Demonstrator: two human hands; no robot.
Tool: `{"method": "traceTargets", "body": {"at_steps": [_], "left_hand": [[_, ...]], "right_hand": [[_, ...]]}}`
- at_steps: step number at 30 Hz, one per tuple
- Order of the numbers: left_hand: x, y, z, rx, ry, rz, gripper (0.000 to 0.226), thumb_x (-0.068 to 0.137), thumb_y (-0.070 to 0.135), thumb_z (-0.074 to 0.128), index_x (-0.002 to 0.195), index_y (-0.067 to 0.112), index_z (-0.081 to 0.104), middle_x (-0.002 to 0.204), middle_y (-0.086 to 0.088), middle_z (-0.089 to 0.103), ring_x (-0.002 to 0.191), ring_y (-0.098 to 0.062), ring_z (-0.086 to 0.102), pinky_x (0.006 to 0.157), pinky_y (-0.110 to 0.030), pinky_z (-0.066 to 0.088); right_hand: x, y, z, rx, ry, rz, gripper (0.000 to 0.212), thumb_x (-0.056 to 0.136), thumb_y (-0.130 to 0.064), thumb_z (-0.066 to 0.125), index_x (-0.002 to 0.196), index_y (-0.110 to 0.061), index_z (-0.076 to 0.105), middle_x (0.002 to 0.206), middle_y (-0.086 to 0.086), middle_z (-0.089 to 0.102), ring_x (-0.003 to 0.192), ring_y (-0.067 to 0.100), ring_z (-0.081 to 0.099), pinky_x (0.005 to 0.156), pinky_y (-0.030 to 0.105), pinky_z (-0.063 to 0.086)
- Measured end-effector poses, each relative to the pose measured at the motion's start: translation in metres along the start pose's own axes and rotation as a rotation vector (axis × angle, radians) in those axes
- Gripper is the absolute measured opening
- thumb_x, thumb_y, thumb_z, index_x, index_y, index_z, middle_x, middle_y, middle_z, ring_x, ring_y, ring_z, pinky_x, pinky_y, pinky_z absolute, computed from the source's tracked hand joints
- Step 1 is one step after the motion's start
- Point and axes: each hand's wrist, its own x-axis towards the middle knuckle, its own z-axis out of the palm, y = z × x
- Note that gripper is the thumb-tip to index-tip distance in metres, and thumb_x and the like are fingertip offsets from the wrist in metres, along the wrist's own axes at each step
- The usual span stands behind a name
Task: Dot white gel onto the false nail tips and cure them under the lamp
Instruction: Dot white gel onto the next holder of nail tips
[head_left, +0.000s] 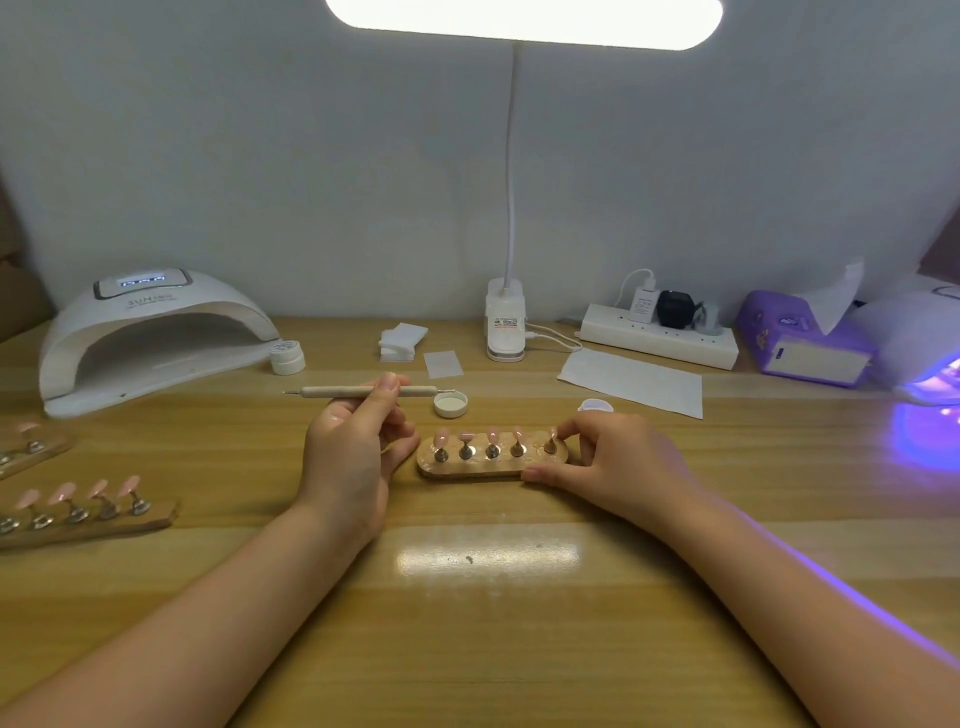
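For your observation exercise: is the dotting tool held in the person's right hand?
No, the left hand grips the dotting tool, while the right hand touches the wooden nail stand.

Both forearms are bare, with no sleeves, rings or watch.

One oval wooden nail stand (478, 462) sits at centre with five pink false nail tips (492, 432) on metal pegs. At nine o'clock lie two more wooden stands (98, 522), the nearer showing four pink tips. Two curing lamps: one white domed lamp (150, 332) at ten o'clock, one glowing violet lamp (930, 358) at three o'clock. One wooden dotting tool (343, 391). Two hands.
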Motion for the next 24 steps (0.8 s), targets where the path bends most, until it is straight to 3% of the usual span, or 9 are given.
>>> {"method": "traceTargets", "body": {"at_steps": [6,12,24], "left_hand": [[-0.0038,0.0002,0.0008,-0.041,-0.066,-0.037,0.028,0.093,0.026,0.058,0.073,0.019,0.077,0.062,0.003,0.051,0.065,-0.011,0.052,0.106,-0.052,0.040],[-0.0036,-0.0009,0.0000,-0.065,-0.073,-0.031,0.025,0.092,0.024,0.059,0.075,0.015,0.075,0.059,0.003,0.053,0.057,-0.007,0.056,0.106,-0.052,0.040],[-0.0020,-0.0022,-0.0001,-0.035,-0.093,-0.049,0.021,0.092,0.024,0.059,0.082,0.011,0.072,0.060,0.002,0.053,0.060,-0.009,0.055,0.108,-0.049,0.039]], "right_hand": [[-0.0012,0.0004,0.0005,0.020,0.054,0.006,0.059,0.065,-0.069,0.069,0.111,-0.033,0.061,0.065,-0.012,0.049,0.064,0.004,0.046,0.053,0.023,0.030],[-0.0025,-0.0006,0.0003,-0.006,0.093,0.009,0.062,0.066,-0.068,0.069,0.116,-0.032,0.060,0.066,-0.014,0.047,0.074,0.009,0.053,0.059,0.027,0.040],[0.0002,0.0010,0.0035,-0.047,0.078,-0.017,0.065,0.069,-0.075,0.060,0.119,-0.033,0.059,0.064,-0.016,0.042,0.064,0.003,0.041,0.050,0.021,0.026]]}}
